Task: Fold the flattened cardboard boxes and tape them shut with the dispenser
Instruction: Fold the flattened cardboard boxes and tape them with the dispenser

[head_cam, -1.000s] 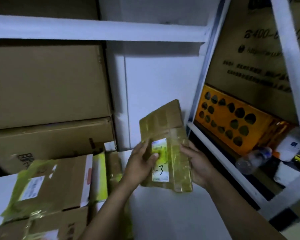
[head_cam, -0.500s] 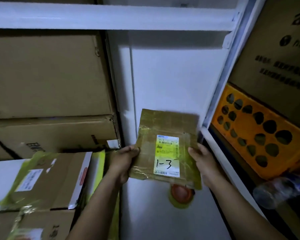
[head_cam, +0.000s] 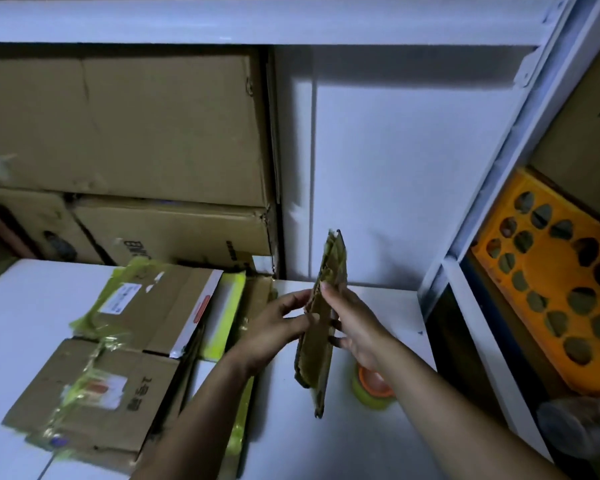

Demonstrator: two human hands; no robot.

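Above the white tabletop (head_cam: pixel 378 448), left hand (head_cam: pixel 274 329) and right hand (head_cam: pixel 359 327) are clamping the flattened box (head_cam: pixel 334 268) edge-on; tape roll (head_cam: pixel 369 393) at four o'clock.

Two hands, left hand (head_cam: pixel 274 327) and right hand (head_cam: pixel 355 329), grip one flat box (head_cam: pixel 312 365) between them. Two more flat boxes lie on the left of the table (head_cam: pixel 326 445), one near (head_cam: pixel 94 393) and one farther (head_cam: pixel 149 306); the ones wedged beside them overlap too much to count. Three big cartons are stacked far left: top (head_cam: pixel 125 126), middle (head_cam: pixel 174 233), low (head_cam: pixel 25 223). There is one tape roll (head_cam: pixel 373 388) and one orange crate (head_cam: pixel 555 306) on the right.
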